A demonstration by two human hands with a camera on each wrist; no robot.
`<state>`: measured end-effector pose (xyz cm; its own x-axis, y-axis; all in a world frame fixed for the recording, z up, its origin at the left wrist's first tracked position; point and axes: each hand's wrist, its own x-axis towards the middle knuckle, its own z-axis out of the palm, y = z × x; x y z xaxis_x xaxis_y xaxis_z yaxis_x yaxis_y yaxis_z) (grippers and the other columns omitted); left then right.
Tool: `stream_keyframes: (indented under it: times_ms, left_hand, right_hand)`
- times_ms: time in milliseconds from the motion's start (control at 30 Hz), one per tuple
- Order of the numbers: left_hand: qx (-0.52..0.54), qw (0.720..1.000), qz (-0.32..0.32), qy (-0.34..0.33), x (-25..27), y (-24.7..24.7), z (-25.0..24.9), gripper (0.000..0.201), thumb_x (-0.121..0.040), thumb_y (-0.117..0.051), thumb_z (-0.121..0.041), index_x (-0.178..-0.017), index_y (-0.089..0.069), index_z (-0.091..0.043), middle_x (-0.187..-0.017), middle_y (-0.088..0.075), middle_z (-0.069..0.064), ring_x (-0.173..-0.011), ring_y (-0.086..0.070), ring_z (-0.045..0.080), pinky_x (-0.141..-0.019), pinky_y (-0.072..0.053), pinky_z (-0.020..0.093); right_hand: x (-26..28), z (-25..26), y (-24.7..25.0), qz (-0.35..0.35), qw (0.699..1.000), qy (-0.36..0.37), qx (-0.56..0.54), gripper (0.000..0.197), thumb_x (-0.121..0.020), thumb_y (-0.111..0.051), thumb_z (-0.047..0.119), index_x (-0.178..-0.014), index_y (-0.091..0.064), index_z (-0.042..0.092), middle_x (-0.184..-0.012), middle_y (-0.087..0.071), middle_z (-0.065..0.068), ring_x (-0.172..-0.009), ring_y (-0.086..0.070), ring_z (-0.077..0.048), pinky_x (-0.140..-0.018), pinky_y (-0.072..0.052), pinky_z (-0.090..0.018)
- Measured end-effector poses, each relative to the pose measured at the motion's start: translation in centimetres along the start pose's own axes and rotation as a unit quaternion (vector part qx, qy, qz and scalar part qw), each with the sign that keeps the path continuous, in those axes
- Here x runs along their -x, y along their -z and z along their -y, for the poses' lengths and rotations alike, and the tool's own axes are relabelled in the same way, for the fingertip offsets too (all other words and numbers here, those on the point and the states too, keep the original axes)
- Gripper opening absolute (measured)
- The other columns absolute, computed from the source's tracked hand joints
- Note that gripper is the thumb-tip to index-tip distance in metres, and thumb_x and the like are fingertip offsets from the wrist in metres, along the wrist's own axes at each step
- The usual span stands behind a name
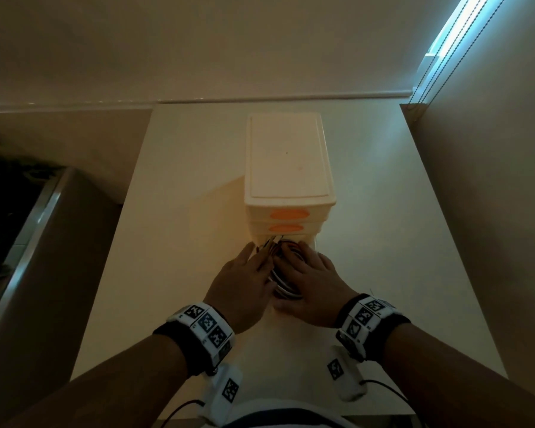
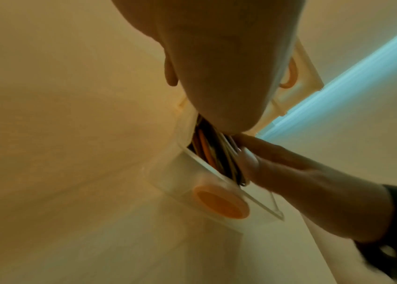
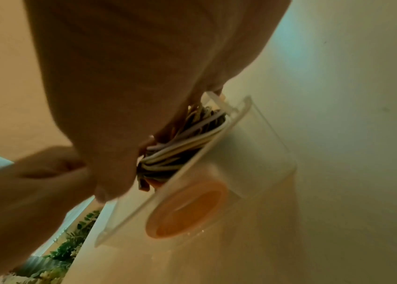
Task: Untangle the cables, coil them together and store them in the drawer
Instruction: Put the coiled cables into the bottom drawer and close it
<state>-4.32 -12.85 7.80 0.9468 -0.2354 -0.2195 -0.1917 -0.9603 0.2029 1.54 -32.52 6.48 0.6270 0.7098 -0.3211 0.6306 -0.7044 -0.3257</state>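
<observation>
A white drawer unit with orange handles stands on a white table. Its bottom drawer is pulled out, a clear front wall with an orange handle. A coiled bundle of white, orange and dark cables lies inside it. My left hand lies flat on the left side of the bundle, fingers stretched toward the unit. My right hand presses on the right side, its fingers reaching onto the cables. The hands hide most of the drawer.
The unit's two upper drawers are closed. A dark plant sits behind a metal-edged ledge to the left. A window with bead cords is at the upper right. The table ends close to my body.
</observation>
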Motion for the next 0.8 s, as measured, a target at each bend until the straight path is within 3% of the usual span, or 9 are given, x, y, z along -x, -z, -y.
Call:
stream_keyframes:
  times_ms: [67, 133, 200, 267, 300, 367, 467, 633, 800]
  left_hand:
    - [-0.019, 0.999, 0.047, 0.016, 0.3, -0.6, 0.4, 0.078, -0.095, -0.001, -0.056, -0.161, -0.016, -0.019, -0.170, -0.008, 0.001, -0.155, 0.003, 0.036, -0.123, -0.016, 0.052]
    - [-0.044, 0.997, 0.063, 0.011, 0.7, -1.2, 0.3, 0.081, -0.095, 0.001, -0.063, -0.162, 0.003, -0.017, -0.169, 0.014, 0.003, -0.153, 0.018, 0.036, -0.123, -0.005, 0.055]
    - [-0.055, 0.995, 0.080, 0.007, 0.9, -1.8, 0.0, 0.088, -0.095, -0.005, -0.071, -0.159, 0.013, -0.014, -0.165, 0.027, 0.006, -0.151, 0.026, 0.034, -0.123, 0.000, 0.054]
    - [-0.050, 0.995, 0.085, 0.006, 0.8, -1.4, -0.2, 0.092, -0.095, -0.011, -0.073, -0.159, 0.013, -0.011, -0.164, 0.028, 0.009, -0.150, 0.027, 0.034, -0.124, 0.003, 0.052]
    - [-0.041, 0.996, 0.077, 0.002, 0.7, -1.3, -0.2, 0.091, -0.096, -0.015, -0.070, -0.160, 0.009, -0.009, -0.166, 0.022, 0.012, -0.152, 0.023, 0.036, -0.125, 0.000, 0.051]
    - [-0.033, 0.999, 0.015, -0.028, 0.9, -0.7, 0.0, 0.080, -0.099, -0.025, -0.054, -0.159, -0.013, -0.002, -0.168, -0.007, 0.019, -0.154, -0.002, 0.042, -0.123, -0.018, 0.054]
    - [-0.035, 0.995, -0.054, -0.078, 1.8, -1.3, 1.1, 0.058, -0.099, -0.037, -0.032, -0.143, -0.050, 0.004, -0.149, -0.048, 0.024, -0.140, -0.042, 0.045, -0.109, -0.044, 0.054]
    - [-0.067, 0.992, -0.064, -0.089, 2.4, -2.8, 1.9, 0.052, -0.097, -0.039, -0.030, -0.134, -0.061, 0.001, -0.141, -0.058, 0.020, -0.133, -0.053, 0.040, -0.105, -0.049, 0.050]
    - [-0.030, 0.993, -0.081, -0.077, 1.0, -1.8, 2.3, 0.042, -0.077, -0.081, -0.012, -0.117, -0.072, -0.007, -0.125, -0.070, 0.013, -0.125, -0.060, 0.040, -0.092, -0.057, 0.048]
  right_hand:
    - [0.7, -0.7, -0.2, 0.011, 1.000, 0.020, 0.019, 0.102, -0.079, -0.038, 0.087, -0.159, 0.004, 0.039, -0.168, 0.013, 0.007, -0.152, 0.024, -0.025, -0.123, 0.004, -0.046]
    - [1.5, -1.5, -0.8, -0.007, 0.998, 0.040, 0.055, 0.106, -0.077, -0.044, 0.087, -0.160, -0.001, 0.037, -0.168, 0.011, 0.005, -0.153, 0.021, -0.024, -0.123, 0.004, -0.045]
    - [2.4, -2.2, -1.6, -0.030, 0.996, 0.052, 0.073, 0.096, -0.083, -0.051, 0.077, -0.160, -0.012, 0.034, -0.169, 0.002, 0.001, -0.155, 0.012, -0.022, -0.125, -0.007, -0.047]
    - [3.0, -2.6, -2.2, -0.054, 0.995, 0.056, 0.066, 0.084, -0.087, -0.056, 0.067, -0.157, -0.022, 0.035, -0.168, -0.011, -0.002, -0.155, 0.001, -0.021, -0.124, -0.019, -0.047]
    - [3.3, -2.7, -2.4, -0.063, 0.994, 0.058, 0.064, 0.080, -0.088, -0.057, 0.064, -0.156, -0.026, 0.035, -0.167, -0.018, -0.004, -0.155, -0.006, -0.022, -0.123, -0.024, -0.047]
    - [3.4, -2.5, -2.5, -0.077, 0.993, 0.061, 0.067, 0.074, -0.087, -0.058, 0.062, -0.152, -0.033, 0.037, -0.163, -0.030, -0.006, -0.153, -0.019, -0.025, -0.119, -0.030, -0.045]
    - [3.5, -2.2, -2.3, -0.081, 0.992, 0.062, 0.075, 0.067, -0.089, -0.048, 0.061, -0.150, -0.036, 0.037, -0.160, -0.037, -0.007, -0.151, -0.026, -0.028, -0.115, -0.033, -0.045]
    - [3.6, -2.2, -2.6, -0.074, 0.993, 0.057, 0.065, 0.066, -0.092, -0.038, 0.063, -0.151, -0.037, 0.034, -0.162, -0.033, -0.007, -0.153, -0.017, -0.028, -0.117, -0.031, -0.046]
    - [3.2, -2.5, -2.4, -0.073, 0.993, 0.074, 0.052, 0.069, -0.090, -0.039, 0.064, -0.152, -0.035, 0.034, -0.162, -0.031, -0.005, -0.154, -0.010, -0.025, -0.118, -0.018, -0.038]
